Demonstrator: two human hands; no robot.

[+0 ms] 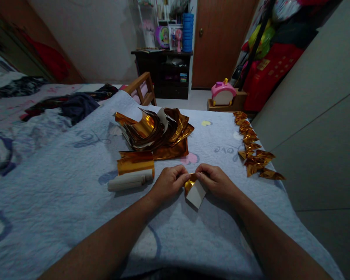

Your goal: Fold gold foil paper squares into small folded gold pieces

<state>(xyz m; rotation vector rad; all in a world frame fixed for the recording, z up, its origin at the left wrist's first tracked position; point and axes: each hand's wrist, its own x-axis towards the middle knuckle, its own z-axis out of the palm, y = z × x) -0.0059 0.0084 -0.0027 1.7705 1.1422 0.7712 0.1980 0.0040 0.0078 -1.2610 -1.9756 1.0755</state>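
Note:
My left hand (172, 181) and my right hand (217, 180) meet low in the middle of the view, just above the bed. Between them is a sheet of gold foil paper (196, 194), partly folded, its pale back facing up and a strip of gold showing at the left. Both hands pinch its top edge with thumb and fingers. Left of my left hand lie a rolled stack of pale-backed paper (130, 181) and a flat gold sheet (135, 165). Behind them is a curled pile of gold foil sheets (151, 128).
Several folded gold foil pieces (252, 149) run in a row along the bed's right edge. The patterned bedspread (84, 210) is under everything. Crumpled clothes (78, 105) lie at the left. Beyond the bed stand a wooden chair (142, 87), a dark cabinet (163, 74) and a pink toy (223, 93).

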